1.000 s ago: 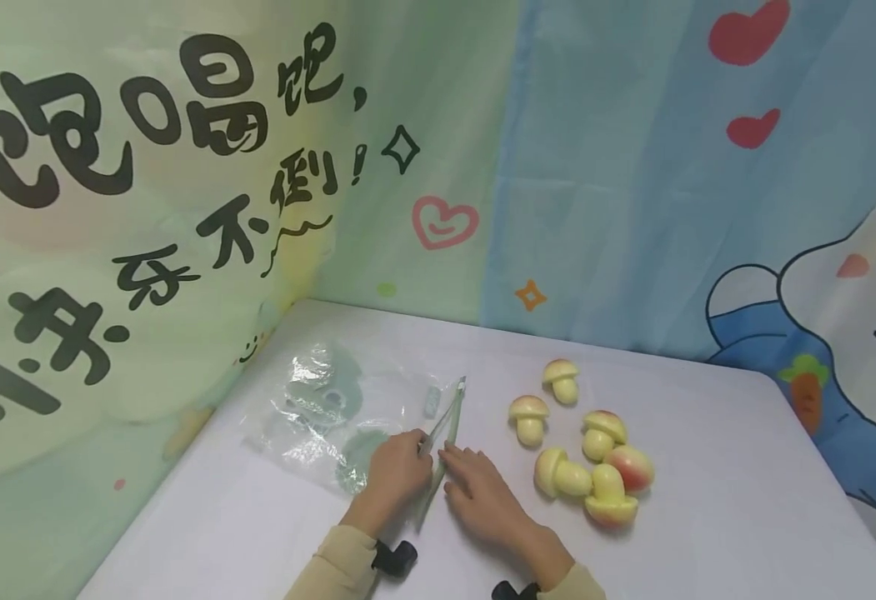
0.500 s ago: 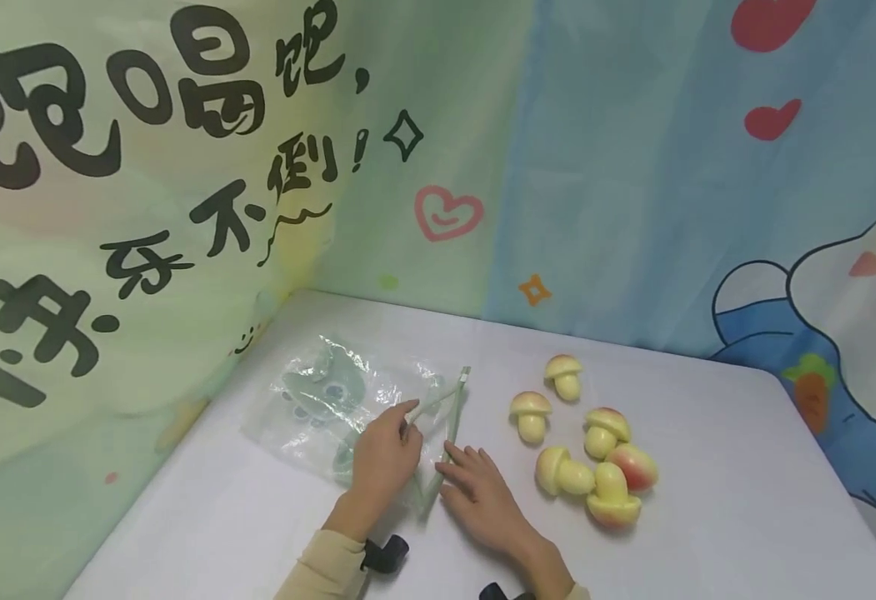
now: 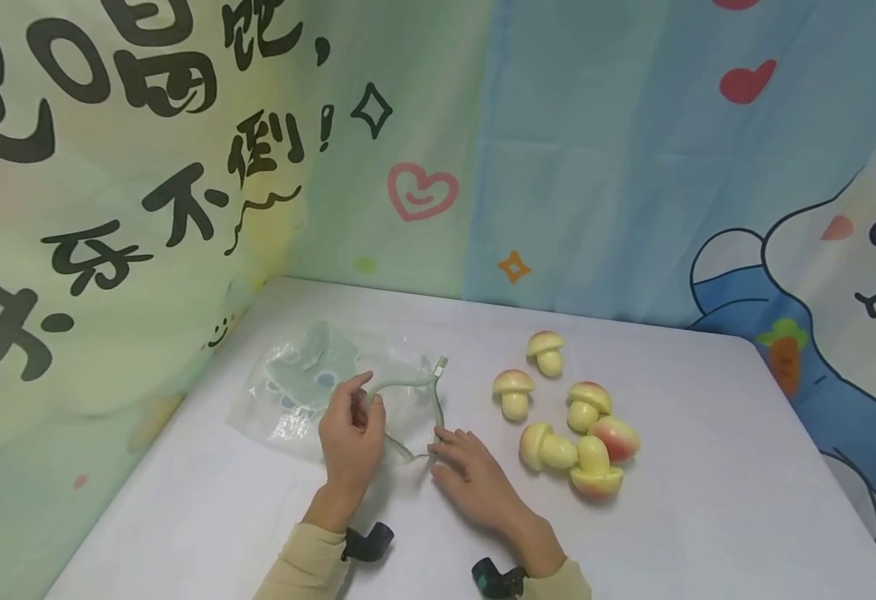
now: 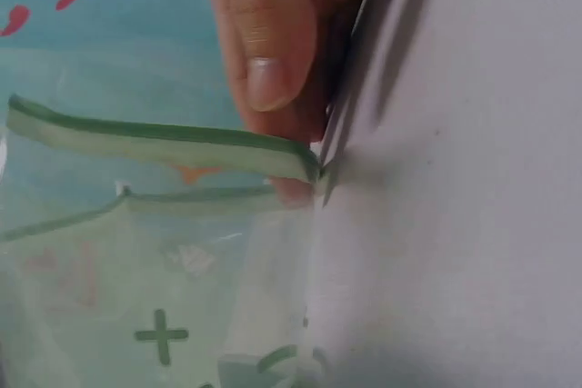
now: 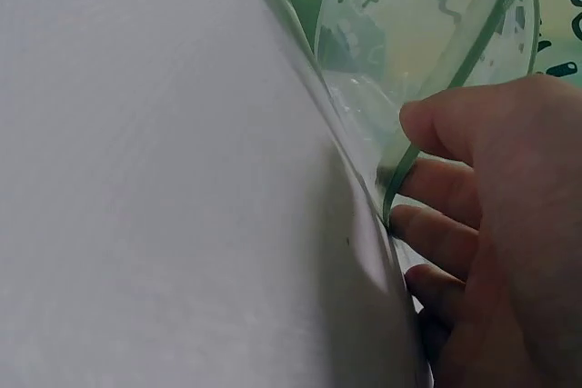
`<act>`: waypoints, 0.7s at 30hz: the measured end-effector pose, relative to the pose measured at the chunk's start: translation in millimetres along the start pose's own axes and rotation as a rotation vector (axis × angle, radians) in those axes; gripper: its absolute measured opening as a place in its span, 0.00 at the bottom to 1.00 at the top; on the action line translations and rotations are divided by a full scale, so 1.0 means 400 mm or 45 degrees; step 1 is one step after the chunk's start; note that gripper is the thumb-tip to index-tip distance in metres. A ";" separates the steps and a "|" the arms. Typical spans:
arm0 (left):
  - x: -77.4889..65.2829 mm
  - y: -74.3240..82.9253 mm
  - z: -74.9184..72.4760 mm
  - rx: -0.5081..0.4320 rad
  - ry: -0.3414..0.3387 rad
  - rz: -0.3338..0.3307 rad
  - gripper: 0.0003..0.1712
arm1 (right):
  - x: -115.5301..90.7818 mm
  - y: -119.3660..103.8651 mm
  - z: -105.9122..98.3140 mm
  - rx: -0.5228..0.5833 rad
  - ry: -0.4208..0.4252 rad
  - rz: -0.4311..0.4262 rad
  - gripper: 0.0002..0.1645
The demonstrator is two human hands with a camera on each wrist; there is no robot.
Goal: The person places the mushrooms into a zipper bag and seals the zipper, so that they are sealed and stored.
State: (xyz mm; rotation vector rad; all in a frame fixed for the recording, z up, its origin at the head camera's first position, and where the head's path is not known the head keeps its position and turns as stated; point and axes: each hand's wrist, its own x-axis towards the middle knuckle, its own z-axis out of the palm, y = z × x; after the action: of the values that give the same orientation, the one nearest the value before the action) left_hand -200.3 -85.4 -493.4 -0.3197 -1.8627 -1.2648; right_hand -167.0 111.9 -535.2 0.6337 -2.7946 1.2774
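Note:
A clear zip bag (image 3: 310, 375) with green print lies on the white table, its green-edged mouth spread apart into a gap. My left hand (image 3: 352, 433) pinches the left rim of the mouth; in the left wrist view its thumb (image 4: 266, 79) is above the green strip, with a fingertip showing below. At the opposite rim, my right hand (image 3: 475, 479) holds the green strip (image 5: 455, 70) between thumb and fingers. One fingertip shows through the plastic in the right wrist view. A small pale slider (image 3: 440, 367) sits at the far corner of the mouth.
Several yellow and pink mushroom-shaped pieces (image 3: 513, 393) lie to the right of my right hand, alongside a rounded red-and-yellow piece (image 3: 614, 438). Printed curtains (image 3: 595, 167) rise behind and left of the white table (image 3: 708, 475).
My left hand has moved left, drawing its rim away from the other one, so the bag's mouth has widened. My right hand stays at its rim. The head view has shifted slightly.

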 end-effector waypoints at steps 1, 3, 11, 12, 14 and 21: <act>-0.002 -0.001 0.002 0.004 -0.016 0.004 0.17 | 0.000 -0.001 0.001 0.004 0.010 0.006 0.20; -0.005 -0.003 0.006 0.023 -0.050 0.019 0.14 | -0.001 -0.003 0.002 0.014 0.040 0.012 0.20; -0.017 -0.014 0.015 0.038 -0.106 -0.018 0.09 | 0.004 -0.026 -0.037 0.050 0.471 -0.217 0.22; -0.018 -0.014 0.016 0.039 -0.110 -0.030 0.09 | 0.002 -0.027 -0.050 0.036 0.563 -0.265 0.21; -0.020 -0.014 0.016 0.042 -0.121 -0.046 0.08 | -0.004 -0.024 -0.082 -0.031 0.748 -0.334 0.22; -0.019 -0.014 0.014 0.045 -0.140 -0.054 0.08 | -0.048 0.012 -0.195 -0.284 0.935 -0.109 0.25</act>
State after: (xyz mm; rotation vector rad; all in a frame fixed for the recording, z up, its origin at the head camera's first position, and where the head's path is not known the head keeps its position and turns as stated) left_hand -201.9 -81.3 -503.4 -0.3384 -1.9927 -1.2633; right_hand -163.7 178.1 -489.9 0.2018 -2.2179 0.9089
